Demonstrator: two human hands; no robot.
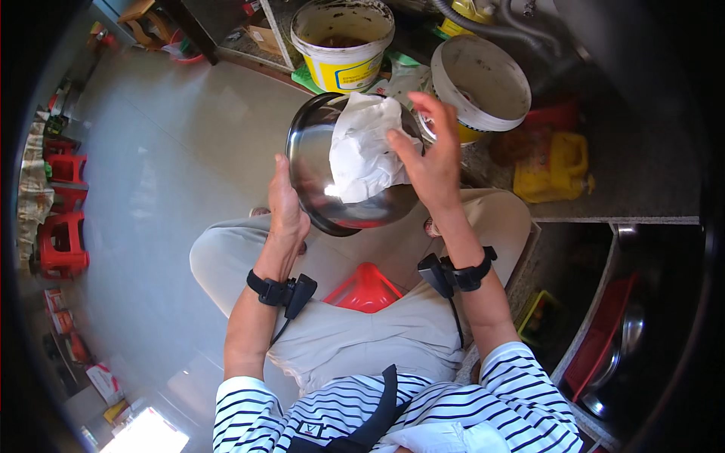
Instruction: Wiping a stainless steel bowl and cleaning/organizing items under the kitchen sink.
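My left hand (288,201) grips the left edge of a shiny round steel basin (308,153), its thumb pointing up along the side. The basin is held up over the floor, in front of my knees, and shows a dark band around its outer left edge. A crumpled white tissue or thin cloth (362,150) lies against the shiny surface. Over the right side of the basin is my right hand (435,161), thumb and fingers spread. Its thumb tip overlaps the edge of the white sheet; whether it touches is hard to tell.
Beyond the basin stand a yellow-and-white plastic bucket (342,62) and a tilted white bucket (481,85). A yellow jerrycan (549,170) sits to the right, above shelves holding a red basket (600,340). Red plastic stools (62,243) line the far left. A red seat (365,289) shows between my legs.
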